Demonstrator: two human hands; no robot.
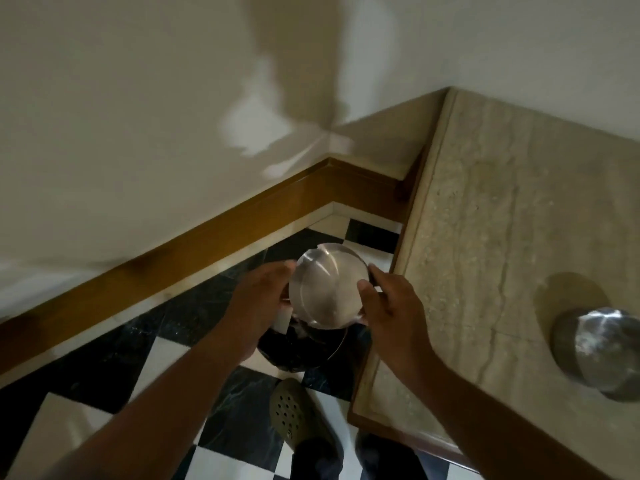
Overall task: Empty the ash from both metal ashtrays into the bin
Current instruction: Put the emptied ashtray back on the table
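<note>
A round metal ashtray [327, 285] is turned over, its shiny underside facing me, above a dark bin [304, 348] on the floor. My right hand [388, 306] grips its right rim with thumb and fingers. My left hand [256, 292] touches its left rim; the fingertips there are blurred. The second metal ashtray [599, 351] rests on the marble counter [485, 237] at the right, apart from both hands. The bin's inside is mostly hidden behind the ashtray and my hands.
The counter's wooden edge [391, 306] runs just right of the bin. A brown skirting board [207, 233] lines the white wall at the corner. The floor is black-and-white checkered tile [149, 358]. My foot in a green perforated clog [294, 414] stands near the bin.
</note>
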